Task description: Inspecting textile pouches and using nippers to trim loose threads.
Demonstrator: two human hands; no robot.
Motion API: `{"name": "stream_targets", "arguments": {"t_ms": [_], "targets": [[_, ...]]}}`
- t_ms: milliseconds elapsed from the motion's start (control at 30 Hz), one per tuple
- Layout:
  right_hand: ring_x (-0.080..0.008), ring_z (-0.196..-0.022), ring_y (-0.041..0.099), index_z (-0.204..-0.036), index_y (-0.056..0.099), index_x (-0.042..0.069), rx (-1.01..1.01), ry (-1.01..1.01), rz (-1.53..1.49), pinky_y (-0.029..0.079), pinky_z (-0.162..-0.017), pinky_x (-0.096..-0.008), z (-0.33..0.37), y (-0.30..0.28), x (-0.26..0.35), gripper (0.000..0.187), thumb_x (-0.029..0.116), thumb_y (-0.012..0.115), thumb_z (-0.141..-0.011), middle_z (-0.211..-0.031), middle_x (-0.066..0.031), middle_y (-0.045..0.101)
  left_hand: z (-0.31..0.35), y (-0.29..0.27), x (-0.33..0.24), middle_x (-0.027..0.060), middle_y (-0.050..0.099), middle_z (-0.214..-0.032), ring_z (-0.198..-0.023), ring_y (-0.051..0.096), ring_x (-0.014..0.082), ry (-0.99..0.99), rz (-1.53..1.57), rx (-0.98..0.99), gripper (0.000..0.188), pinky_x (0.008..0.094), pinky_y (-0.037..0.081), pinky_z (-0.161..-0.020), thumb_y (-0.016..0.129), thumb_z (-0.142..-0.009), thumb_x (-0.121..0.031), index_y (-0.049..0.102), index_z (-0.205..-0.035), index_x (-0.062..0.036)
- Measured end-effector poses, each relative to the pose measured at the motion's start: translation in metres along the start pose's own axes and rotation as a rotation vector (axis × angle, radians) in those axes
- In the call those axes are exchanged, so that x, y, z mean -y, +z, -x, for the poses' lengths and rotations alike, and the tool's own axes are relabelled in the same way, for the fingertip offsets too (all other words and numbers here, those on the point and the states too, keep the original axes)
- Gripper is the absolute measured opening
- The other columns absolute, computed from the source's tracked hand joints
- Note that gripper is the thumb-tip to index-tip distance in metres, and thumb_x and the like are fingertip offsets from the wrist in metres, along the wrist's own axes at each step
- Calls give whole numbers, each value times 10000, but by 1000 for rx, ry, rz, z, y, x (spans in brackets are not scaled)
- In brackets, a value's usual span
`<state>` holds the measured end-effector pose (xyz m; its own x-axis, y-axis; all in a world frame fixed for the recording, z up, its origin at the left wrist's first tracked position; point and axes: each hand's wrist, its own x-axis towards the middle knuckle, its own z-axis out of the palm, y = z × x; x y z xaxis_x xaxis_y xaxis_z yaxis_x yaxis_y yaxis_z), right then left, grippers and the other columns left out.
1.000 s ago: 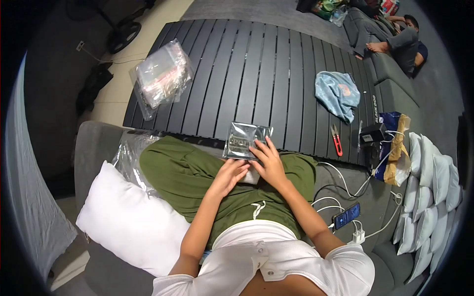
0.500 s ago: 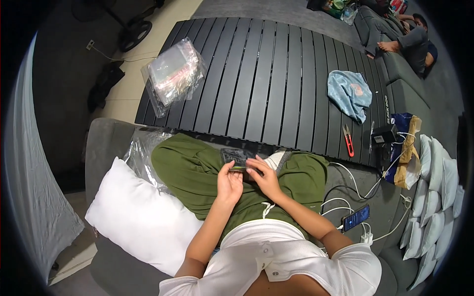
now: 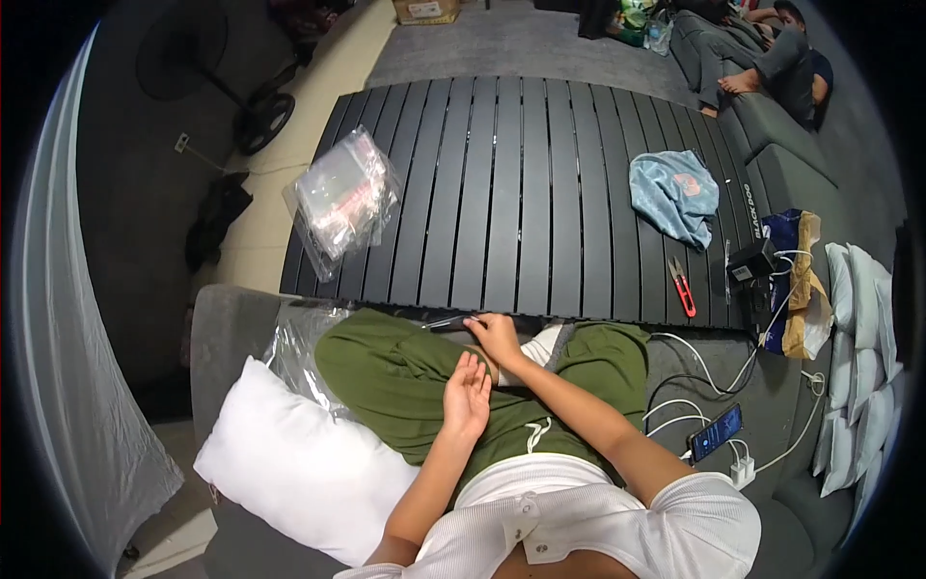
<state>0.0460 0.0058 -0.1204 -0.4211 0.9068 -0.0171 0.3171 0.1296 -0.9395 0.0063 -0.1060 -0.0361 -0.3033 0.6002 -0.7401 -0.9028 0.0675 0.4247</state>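
My right hand (image 3: 496,338) is at the near edge of the black slatted table (image 3: 492,193), its fingers pinched on a thin, glossy plastic packet (image 3: 445,323). The packet is seen nearly edge-on and sticks out to the left of the fingertips, so its contents cannot be made out. My left hand (image 3: 468,398) lies palm up over my crossed legs in green trousers (image 3: 386,376), fingers stretched and slightly curled, with nothing visible in it. It is just below the right hand and apart from the packet.
A stack of clear plastic bags (image 3: 344,198) lies on the table's left. A blue cloth pouch (image 3: 677,193) and red-handled thread snips (image 3: 683,289) lie on its right. A white pillow (image 3: 299,463), phone (image 3: 716,430), cables and grey pouches (image 3: 849,357) surround me. Another person sits far right.
Both hands held the packet together before. Now my left hand has let go and opened, while my right hand has moved the packet toward the table edge. The view has tilted up slightly.
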Motion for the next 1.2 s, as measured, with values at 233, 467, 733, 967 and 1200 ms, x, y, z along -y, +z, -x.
{"name": "stream_targets", "arguments": {"t_ms": [233, 467, 733, 967, 1200], "targets": [[-394, -783, 578, -908, 604, -6, 501, 159, 401, 445, -717, -454, -26, 18, -43, 329, 235, 408, -801, -850, -250, 586, 0, 3, 2, 88, 426, -1265, -1158, 428, 225, -70, -60, 139, 541, 340, 342, -975, 440, -804, -93, 289, -1322, -42], [-317, -888, 583, -1023, 571, 13, 367, 141, 412, 453, -752, -396, -49, 27, -76, 380, 288, 402, -821, -1042, -179, 580, 4, 16, -3, 100, 417, -1288, -1179, 416, 236, -131, -118, 259, 510, 351, 356, -974, 420, -801, -75, 331, -1302, -38], [-328, -882, 577, -1021, 588, 72, 897, 255, 482, 449, -770, -405, -26, -26, -21, 342, 286, 455, -789, -1030, -164, 590, -11, 23, -4, 100, 382, -1320, -1171, 421, 238, -102, -222, 312, 502, 345, 344, -973, 427, -795, -89, 356, -1288, -31], [-268, -673, 558, -851, 601, 33, 854, -520, 55, 456, -650, -353, -13, -148, 40, 234, 220, 461, -839, -787, -164, 598, -49, 39, 2, 52, 489, -1177, -986, 518, 181, 148, -370, 388, 395, 292, 423, -814, 470, -843, -210, 426, -1206, -61], [-350, -975, 455, -881, 553, 17, -1061, -38, 1020, 348, -833, -474, -135, -235, -56, 227, 202, 578, -751, -1014, -163, 527, -37, 93, -11, 80, 495, -1136, -892, 543, 178, 252, -408, 371, 324, 290, 446, -736, 428, -852, -111, 449, -1166, -35]]}}
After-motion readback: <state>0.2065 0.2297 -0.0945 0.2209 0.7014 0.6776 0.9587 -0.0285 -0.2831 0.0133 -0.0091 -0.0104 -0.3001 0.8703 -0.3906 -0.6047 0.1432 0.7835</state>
